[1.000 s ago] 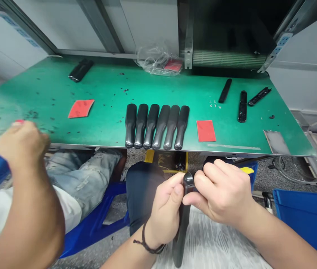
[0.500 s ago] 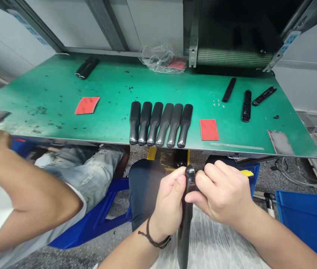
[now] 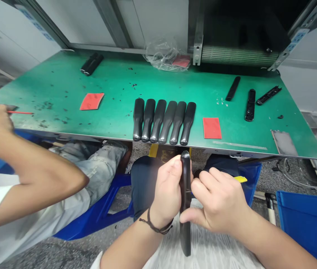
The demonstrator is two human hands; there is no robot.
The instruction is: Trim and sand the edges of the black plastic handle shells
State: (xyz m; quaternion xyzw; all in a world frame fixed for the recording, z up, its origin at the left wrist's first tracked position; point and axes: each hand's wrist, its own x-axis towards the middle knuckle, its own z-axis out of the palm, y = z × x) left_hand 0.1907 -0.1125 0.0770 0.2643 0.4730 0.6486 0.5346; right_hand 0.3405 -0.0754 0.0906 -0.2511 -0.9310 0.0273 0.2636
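Note:
My left hand (image 3: 167,186) is closed around a long black plastic handle (image 3: 185,209), which stands upright in front of my lap with its rounded end up. My right hand (image 3: 220,198) is closed on a slim yellow-handled knife (image 3: 240,179); the yellow end sticks out behind the fist, and most of the tool is hidden. A thin edge of it appears to touch the handle's side, while my right thumb presses on the handle lower down. On the bench's front edge lies a row of several similar black handles (image 3: 168,121).
The green bench (image 3: 113,119) carries red sanding-pad-like squares (image 3: 212,128), loose black pieces (image 3: 249,104), a grey pad (image 3: 284,142) and a plastic bag (image 3: 161,56). A co-worker's arm (image 3: 40,172) is at left. A blue bin (image 3: 306,224) stands at right.
The black handle has risen a little and turned, showing more of its face. My right hand has slid slightly down along it. At left, the co-worker's hand now shows a red stick.

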